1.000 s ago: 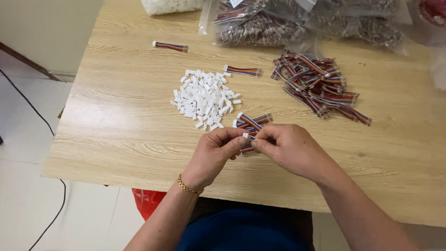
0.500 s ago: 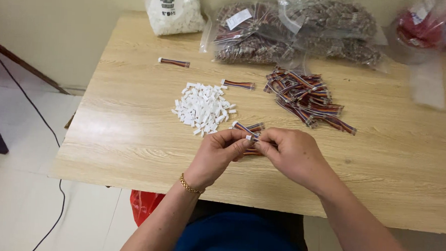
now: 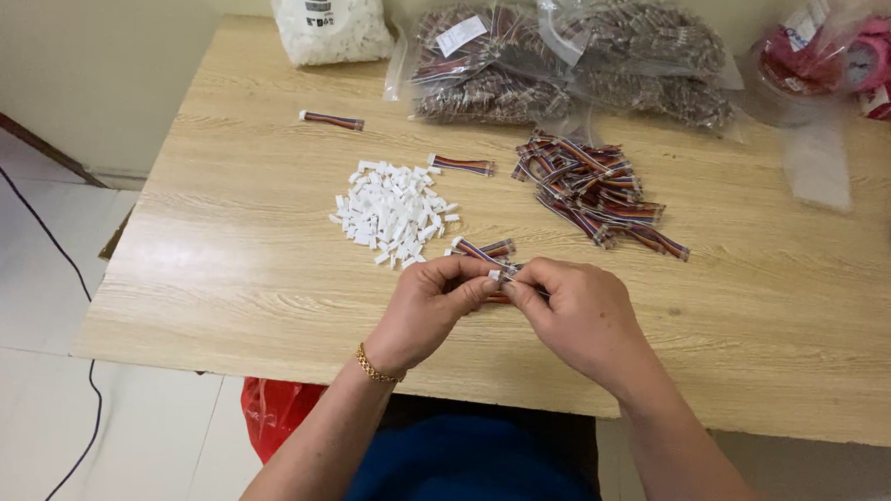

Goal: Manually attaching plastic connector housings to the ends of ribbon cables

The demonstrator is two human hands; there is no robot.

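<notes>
Near the front edge of the tabletop (image 3: 213, 300), left hand (image 3: 428, 310) and right hand (image 3: 578, 316) pinch one small wire lead (image 3: 494, 275) closed-fingered, while many white connector housings (image 3: 392, 213) and loose leads (image 3: 593, 192) remain unjoined.

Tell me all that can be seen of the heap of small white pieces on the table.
The heap of small white pieces lies on the wooden table, ahead of the left hand and apart from it. The pieces look like small white plastic blocks, piled loosely in a rough oval, with a few strays at the edges. Neither hand touches the heap. A short bundle of coloured wires lies just beyond its upper right, and a larger pile of such wire bundles lies further right.
</notes>
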